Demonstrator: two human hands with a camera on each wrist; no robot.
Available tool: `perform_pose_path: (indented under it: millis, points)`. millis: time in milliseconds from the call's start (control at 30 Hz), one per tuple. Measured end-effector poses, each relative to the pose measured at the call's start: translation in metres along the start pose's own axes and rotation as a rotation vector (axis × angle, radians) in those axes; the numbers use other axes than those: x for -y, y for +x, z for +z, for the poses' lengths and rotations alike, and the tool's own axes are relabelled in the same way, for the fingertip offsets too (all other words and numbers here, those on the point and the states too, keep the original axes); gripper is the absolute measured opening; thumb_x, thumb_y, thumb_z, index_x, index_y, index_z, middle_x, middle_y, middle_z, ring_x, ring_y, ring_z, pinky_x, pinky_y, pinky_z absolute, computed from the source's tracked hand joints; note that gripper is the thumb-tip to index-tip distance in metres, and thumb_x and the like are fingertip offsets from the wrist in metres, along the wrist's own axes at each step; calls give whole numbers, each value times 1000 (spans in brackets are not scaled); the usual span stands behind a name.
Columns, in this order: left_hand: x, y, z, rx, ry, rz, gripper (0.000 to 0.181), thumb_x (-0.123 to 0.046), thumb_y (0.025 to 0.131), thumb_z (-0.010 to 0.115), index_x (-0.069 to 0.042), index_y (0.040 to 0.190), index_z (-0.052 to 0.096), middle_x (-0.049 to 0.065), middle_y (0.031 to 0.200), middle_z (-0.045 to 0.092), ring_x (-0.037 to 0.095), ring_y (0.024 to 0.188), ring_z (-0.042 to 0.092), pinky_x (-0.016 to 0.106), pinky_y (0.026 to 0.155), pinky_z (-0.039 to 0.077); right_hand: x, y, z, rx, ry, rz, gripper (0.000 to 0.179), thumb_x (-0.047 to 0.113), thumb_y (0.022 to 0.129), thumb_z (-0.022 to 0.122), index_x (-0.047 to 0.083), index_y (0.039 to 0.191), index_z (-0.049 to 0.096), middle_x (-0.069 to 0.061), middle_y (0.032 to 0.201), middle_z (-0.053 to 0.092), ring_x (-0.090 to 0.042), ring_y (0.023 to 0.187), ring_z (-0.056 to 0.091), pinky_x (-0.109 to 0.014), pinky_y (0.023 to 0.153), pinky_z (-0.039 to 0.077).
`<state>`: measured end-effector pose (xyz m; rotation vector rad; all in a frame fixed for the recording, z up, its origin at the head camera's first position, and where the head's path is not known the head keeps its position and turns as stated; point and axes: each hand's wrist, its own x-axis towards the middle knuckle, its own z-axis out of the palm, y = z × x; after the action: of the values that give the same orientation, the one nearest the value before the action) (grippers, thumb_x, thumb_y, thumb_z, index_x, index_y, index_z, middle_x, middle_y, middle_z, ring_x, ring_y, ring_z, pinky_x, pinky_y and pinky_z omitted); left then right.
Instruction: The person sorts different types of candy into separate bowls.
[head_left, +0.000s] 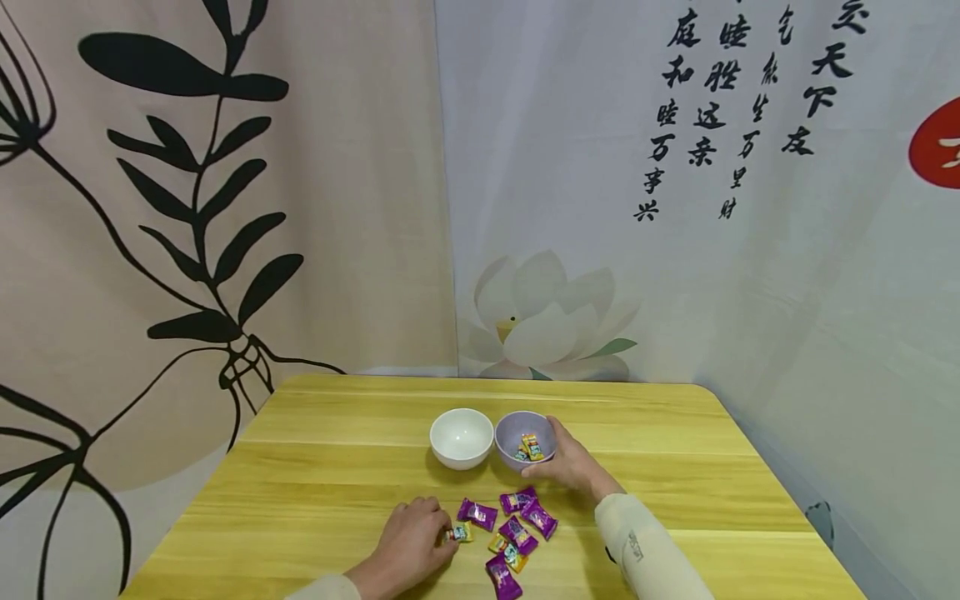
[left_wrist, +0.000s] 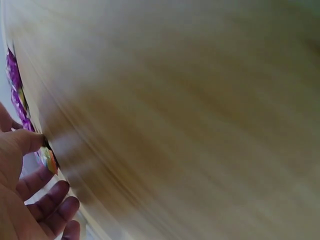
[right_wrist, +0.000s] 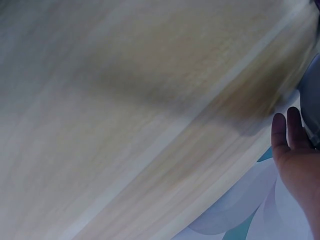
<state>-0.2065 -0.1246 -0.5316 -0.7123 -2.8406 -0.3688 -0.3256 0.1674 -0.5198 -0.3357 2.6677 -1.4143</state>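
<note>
My left hand (head_left: 411, 542) is low over the table's front part, thumb and index finger pinching a small yellow-wrapped candy (head_left: 460, 532). In the left wrist view that candy (left_wrist: 49, 160) shows between thumb and index finger, the other fingers spread below. At the lavender bowl (head_left: 507, 429), my right hand (head_left: 573, 462) grips the right side, thumb along the near wall and fingers behind. Inside the bowl lie a few yellow-wrapped candies (head_left: 532, 447). The right wrist view catches only part of the bowl (right_wrist: 311, 100), at its right edge beside the fingers.
A white bowl (head_left: 462, 439) stands just left of the lavender one. Several purple-wrapped candies (head_left: 538, 518) are scattered in front of the bowls, with yellow-wrapped candy (head_left: 515, 560) among them. The wooden table (head_left: 315, 467) ends at a printed cloth backdrop (head_left: 375, 208).
</note>
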Motion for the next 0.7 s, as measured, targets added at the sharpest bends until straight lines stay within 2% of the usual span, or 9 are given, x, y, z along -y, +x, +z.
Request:
perform_pose_path:
  millis: [133,400,533,700]
  points:
    - [7,-1,-1,-3,7,3,22,-37,81,76,-16,85,72,-12,77,51,9,72,47,30,64,37,-2,0,0,1,4,3,119,36,69,92,1,155,18,-21,146,44,-41,132,44,-59,110,32]
    - [11,2,-8,-12,-16,-32,19,-34,80,76,-16,85,72,-13,73,50,8,67,45,30,65,35,-1,0,0,1,5,11,120,35,69,92,0,156,17,-22,147,42,-42,133,42,-59,111,30]
    - [12,5,-11,-37,-32,-39,20,-34,80,77,-15,86,73,-13,72,49,7,65,44,30,65,35,0,-1,0,3,3,17,120,36,69,92,1,156,16,-22,148,41,-42,134,41,-59,111,30]
    - [14,10,-14,-82,-8,-15,21,-36,80,77,-15,85,73,-14,71,49,6,66,46,31,68,37,-1,-1,0,4,-1,18,120,37,69,91,2,156,16,-22,148,41,-42,133,42,-59,111,30]
